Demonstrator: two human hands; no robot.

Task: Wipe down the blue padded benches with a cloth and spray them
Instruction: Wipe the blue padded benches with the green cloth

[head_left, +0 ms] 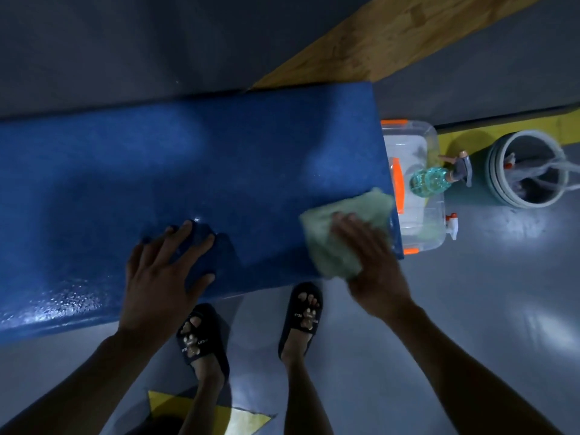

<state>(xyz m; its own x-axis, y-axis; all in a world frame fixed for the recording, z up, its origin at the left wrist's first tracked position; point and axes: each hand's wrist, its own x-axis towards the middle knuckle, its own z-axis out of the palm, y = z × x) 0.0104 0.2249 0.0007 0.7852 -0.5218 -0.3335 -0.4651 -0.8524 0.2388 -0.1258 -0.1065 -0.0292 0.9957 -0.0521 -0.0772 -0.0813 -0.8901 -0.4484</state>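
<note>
A blue padded bench (157,171) runs across the middle of the head view, its front left part shiny with wet droplets. My right hand (367,255) presses flat on a pale green cloth (342,227) near the bench's front right corner. My left hand (166,271) rests on the bench's front edge with straight, spread fingers and holds nothing. A teal spray bottle (430,180) with a grey trigger stands on a clear plastic box (417,227) just past the bench's right end.
The clear box has orange latches, and a white and red sprayer (452,224) sticks out at its right side. A round bucket (527,171) holding hoses stands further right. A wooden board (392,36) lies behind the bench. My sandalled feet (251,328) stand on the grey floor.
</note>
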